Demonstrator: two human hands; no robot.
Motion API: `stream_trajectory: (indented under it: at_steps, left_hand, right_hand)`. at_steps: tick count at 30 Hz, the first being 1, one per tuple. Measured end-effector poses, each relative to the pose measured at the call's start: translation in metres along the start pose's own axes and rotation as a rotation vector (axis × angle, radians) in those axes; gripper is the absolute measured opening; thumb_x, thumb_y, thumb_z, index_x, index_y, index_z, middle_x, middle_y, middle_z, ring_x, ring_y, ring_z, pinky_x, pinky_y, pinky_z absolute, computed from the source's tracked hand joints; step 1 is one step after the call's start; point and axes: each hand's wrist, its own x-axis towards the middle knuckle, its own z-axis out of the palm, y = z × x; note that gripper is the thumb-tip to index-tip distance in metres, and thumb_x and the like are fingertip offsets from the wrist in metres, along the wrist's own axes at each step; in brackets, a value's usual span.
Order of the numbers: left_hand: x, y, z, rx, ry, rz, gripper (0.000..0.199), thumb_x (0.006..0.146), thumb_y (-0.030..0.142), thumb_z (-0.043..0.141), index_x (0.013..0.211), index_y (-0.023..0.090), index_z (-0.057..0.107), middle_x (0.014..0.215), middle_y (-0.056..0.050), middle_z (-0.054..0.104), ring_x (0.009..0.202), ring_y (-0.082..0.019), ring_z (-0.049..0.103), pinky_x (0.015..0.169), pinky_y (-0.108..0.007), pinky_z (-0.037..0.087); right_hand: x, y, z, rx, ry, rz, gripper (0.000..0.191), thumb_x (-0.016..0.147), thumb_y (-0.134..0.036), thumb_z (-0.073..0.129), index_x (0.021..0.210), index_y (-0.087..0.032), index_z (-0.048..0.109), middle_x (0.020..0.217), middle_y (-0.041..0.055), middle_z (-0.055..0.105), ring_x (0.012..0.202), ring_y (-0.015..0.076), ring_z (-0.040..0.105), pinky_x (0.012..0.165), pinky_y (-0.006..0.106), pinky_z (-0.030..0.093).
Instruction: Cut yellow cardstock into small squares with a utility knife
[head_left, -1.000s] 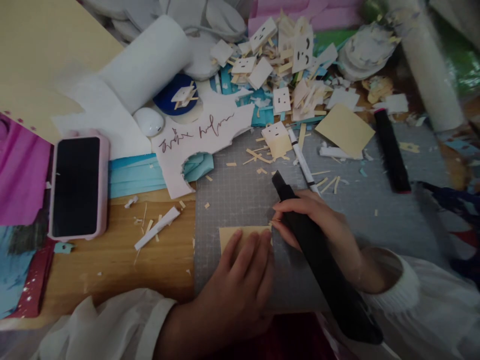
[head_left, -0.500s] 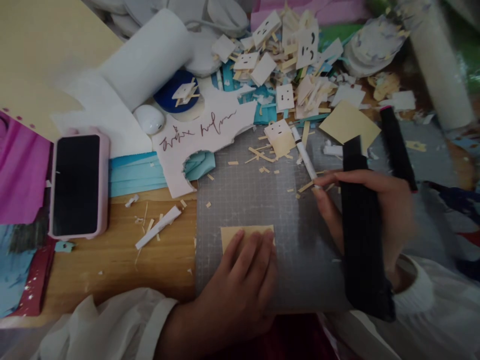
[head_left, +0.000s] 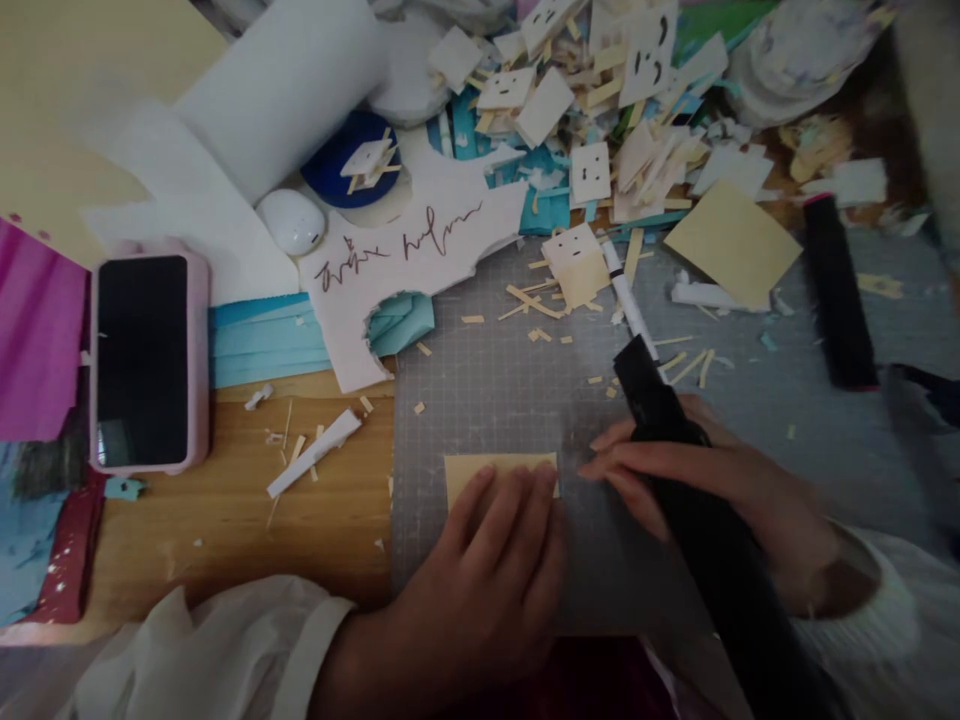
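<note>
Item: pale yellow paper [head_left: 461, 480], lying flat on the gridded grey mat [head_left: 487, 400] at the near edge of the table [head_left: 217, 560]; upper edge exposed, remainder largely under the left hand.

Left hand [head_left: 487, 570]: palm down, fingers extended side by side, pressing the paper without gripping.

Right hand [head_left: 705, 490]: closed around a long black tool [head_left: 705, 530], far end tilted up and away. Fingertips just right of the paper, apart from it; whether they pinch anything small cannot be told.

Step in hand, by judgement: steadying the paper, tool at the ready beside it. Next move, by judgement: calls for firm pressure from the left fingers and the tool's end held clear of them.

Containers:
– Blue round dish [head_left: 319, 175], possibly a lid; bears one folded paper piece [head_left: 367, 165] with narrow strips.
– White rounded case [head_left: 292, 222], just beside lettered white paper [head_left: 409, 250]; contents not visible.
– White round vessel [head_left: 754, 100], upper right; pale matter on top, blurred, not identifiable.

Adjacent: heap of paper pieces [head_left: 589, 175], some with drawn faces; white pen [head_left: 634, 305]; yellow square [head_left: 731, 245]; black marker [head_left: 840, 290]; phone [head_left: 142, 360] in pink case, far left.
</note>
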Motion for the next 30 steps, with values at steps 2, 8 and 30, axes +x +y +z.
stream_trajectory:
  at_steps: [2, 8, 30]
  left_hand:
    - [0.0, 0.0, 0.001, 0.002, 0.003, 0.006, 0.055, 0.091, 0.043, 0.047, 0.127, 0.002, 0.055, 0.139, -0.026, 0.051, 0.129, -0.041, 0.046, 0.108, -0.056, 0.031]
    - [0.0, 0.0, 0.003, -0.007, 0.033, 0.0, 0.051, 0.09, 0.039, 0.047, 0.124, 0.003, 0.057, 0.136, -0.024, 0.055, 0.125, -0.04, 0.05, 0.105, -0.055, 0.036]
    - [-0.019, -0.02, -0.015, -0.223, 0.02, -0.033, 0.042, 0.088, 0.032, 0.052, 0.121, 0.009, 0.061, 0.133, -0.011, 0.061, 0.129, -0.027, 0.051, 0.112, -0.04, 0.039]
  right_hand:
    - [0.004, -0.002, -0.002, 0.008, -0.004, -0.072, 0.017, 0.093, -0.023, 0.051, 0.097, -0.027, 0.067, 0.089, 0.001, 0.071, 0.083, 0.0174, 0.068, 0.082, 0.033, 0.056]
    - [0.012, -0.003, -0.002, -0.066, -0.075, -0.201, 0.025, 0.095, -0.023, 0.042, 0.097, -0.028, 0.067, 0.081, 0.0001, 0.072, 0.076, 0.017, 0.067, 0.074, 0.03, 0.054]
    - [-0.005, 0.007, 0.007, -0.033, -0.115, -0.214, 0.024, 0.096, -0.019, 0.046, 0.115, -0.024, 0.06, 0.09, 0.0013, 0.072, 0.085, 0.0186, 0.065, 0.087, 0.037, 0.049]
